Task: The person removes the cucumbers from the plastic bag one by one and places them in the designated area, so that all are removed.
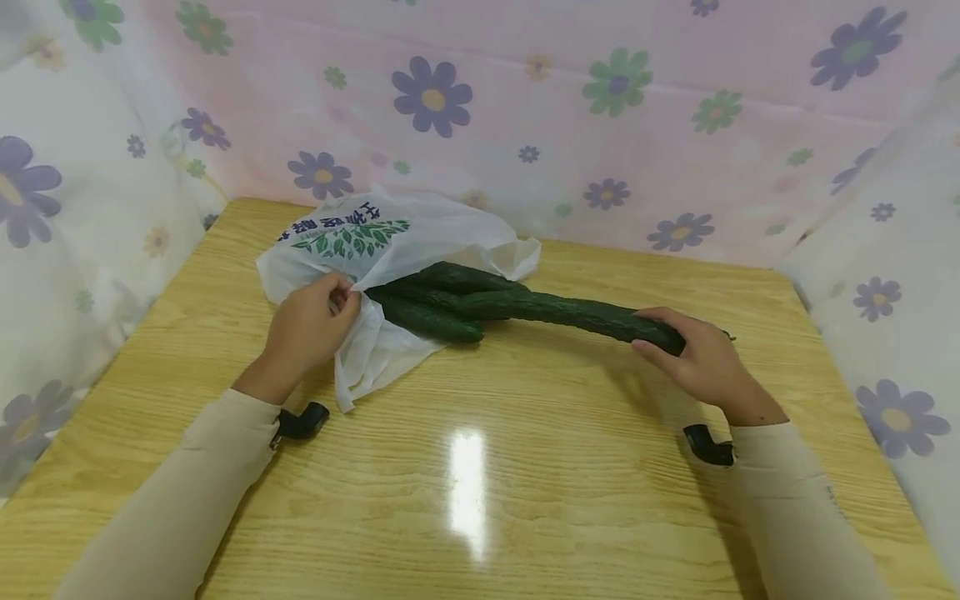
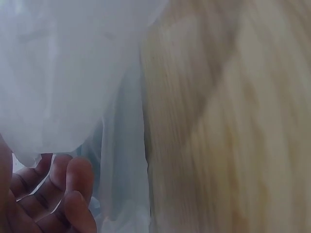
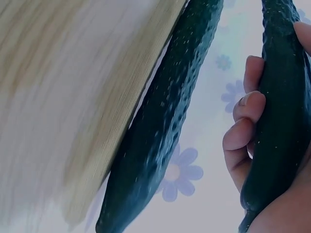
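A white plastic bag (image 1: 457, 221) with a green leaf print lies toward the back left of the table. My left hand (image 1: 307, 325) pinches the edge of its mouth between thumb and fingers; the left wrist view shows the bag's thin film (image 2: 63, 87) above the curled fingers. Several dark green cucumbers (image 1: 431, 321) poke out of the mouth, their far ends hidden inside. With my right hand (image 1: 701, 358) I grip the right end of a long cucumber (image 1: 585, 315), whose other end overlaps the pile. In the right wrist view, another cucumber (image 3: 155, 126) lies beside the held one.
The wooden table (image 1: 375, 500) has a bright light reflection near its front middle. Flower-patterned cloth (image 1: 517, 108) hangs behind it and at both sides. A small black wrist camera sits on each sleeved forearm.
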{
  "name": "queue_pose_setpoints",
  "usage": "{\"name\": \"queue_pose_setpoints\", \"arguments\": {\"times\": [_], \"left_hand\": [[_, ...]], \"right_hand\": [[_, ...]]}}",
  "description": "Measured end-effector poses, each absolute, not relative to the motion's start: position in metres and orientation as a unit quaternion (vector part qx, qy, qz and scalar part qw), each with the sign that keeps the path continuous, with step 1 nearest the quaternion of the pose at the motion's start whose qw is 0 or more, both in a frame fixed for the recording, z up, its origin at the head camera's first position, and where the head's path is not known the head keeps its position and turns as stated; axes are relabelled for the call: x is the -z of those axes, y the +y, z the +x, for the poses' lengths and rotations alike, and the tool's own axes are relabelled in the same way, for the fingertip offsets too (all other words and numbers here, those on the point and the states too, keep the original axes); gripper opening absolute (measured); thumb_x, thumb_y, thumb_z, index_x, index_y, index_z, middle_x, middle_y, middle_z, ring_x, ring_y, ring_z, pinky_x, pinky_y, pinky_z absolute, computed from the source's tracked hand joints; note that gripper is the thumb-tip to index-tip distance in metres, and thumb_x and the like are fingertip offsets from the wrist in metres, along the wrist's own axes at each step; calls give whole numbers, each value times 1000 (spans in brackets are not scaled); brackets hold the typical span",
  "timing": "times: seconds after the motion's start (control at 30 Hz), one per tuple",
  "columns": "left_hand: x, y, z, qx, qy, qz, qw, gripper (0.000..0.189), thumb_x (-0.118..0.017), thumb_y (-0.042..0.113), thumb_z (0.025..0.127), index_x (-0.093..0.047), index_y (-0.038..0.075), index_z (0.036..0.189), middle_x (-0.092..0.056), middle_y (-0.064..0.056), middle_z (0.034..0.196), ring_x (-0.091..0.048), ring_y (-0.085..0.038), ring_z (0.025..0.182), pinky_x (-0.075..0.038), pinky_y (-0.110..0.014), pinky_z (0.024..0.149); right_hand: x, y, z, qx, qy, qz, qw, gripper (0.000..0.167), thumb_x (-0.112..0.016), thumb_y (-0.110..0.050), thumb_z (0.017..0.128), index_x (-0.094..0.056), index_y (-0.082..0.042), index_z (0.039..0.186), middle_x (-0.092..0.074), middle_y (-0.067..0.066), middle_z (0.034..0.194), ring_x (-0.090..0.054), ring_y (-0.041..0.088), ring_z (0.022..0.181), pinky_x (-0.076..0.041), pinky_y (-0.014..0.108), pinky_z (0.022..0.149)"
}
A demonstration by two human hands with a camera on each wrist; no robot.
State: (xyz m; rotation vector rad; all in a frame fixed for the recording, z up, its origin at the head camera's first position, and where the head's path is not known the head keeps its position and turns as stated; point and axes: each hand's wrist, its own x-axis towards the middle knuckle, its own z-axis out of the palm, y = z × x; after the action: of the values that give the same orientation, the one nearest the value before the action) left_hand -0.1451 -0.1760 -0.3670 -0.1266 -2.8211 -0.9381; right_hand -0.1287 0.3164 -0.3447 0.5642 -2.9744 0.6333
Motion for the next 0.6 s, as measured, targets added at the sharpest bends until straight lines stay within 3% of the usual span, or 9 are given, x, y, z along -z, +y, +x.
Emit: {"name": "queue_pose_setpoints", "arguments": {"times": [0.07,0.13,0.17,0.23,0.33,0.47,0.6], "left_hand": [[367,-176,-144,313,-945,-41,84,21,-52,27,100,-61,9,95,-62,-8,80,-54,-22,66,-41,-33,58],[367,-177,-144,314,-944,-43,89,21,-52,27,100,-61,9,94,-62,-8,79,-54,-22,65,-41,-33,58],[367,-177,-144,314,-944,-45,91,21,-52,28,100,-61,9,94,-62,-7,79,-54,-22,65,-41,-33,57],[368,-176,-145,315,-943,-50,94,22,-51,28,100,-61,9,94,-61,-7,78,-54,-22,65,-41,-33,57],[367,-176,-145,318,-943,-49,92,22,-52,27,100,-61,9,94,-62,-8,79,-54,-22,65,-41,-33,57],[367,-175,-145,317,-943,-44,87,21,-52,27,99,-61,8,94,-62,-9,80,-54,-23,66,-41,-33,58],[365,-175,-145,316,-944,-45,82,23,-52,28,100,-61,8,95,-61,-9,80,-54,-23,67,-41,-33,58]], "right_hand": [[342,321,-128,-205,-962,180,21,47,-64,-33,97,-56,-14,139,-69,20,110,-56,18,60,-48,46,72],[339,326,-126,-206,-964,171,15,46,-64,-33,97,-56,-15,139,-69,20,108,-61,24,69,-45,43,68],[338,328,-125,-208,-964,167,11,46,-65,-32,97,-56,-15,139,-68,21,117,-65,29,81,-47,45,72],[336,333,-123,-215,-964,154,-3,47,-64,-33,97,-56,-14,139,-63,22,128,-65,39,101,-49,52,78],[334,341,-119,-221,-965,139,-23,48,-64,-33,97,-54,-12,140,-55,25,139,-59,48,114,-45,63,87],[334,351,-116,-210,-968,136,-26,49,-63,-33,98,-54,-10,140,-57,28,135,-62,46,104,-46,61,82],[335,359,-113,-195,-971,137,-20,48,-63,-33,98,-56,-10,138,-67,23,113,-63,28,77,-46,44,67]]}}
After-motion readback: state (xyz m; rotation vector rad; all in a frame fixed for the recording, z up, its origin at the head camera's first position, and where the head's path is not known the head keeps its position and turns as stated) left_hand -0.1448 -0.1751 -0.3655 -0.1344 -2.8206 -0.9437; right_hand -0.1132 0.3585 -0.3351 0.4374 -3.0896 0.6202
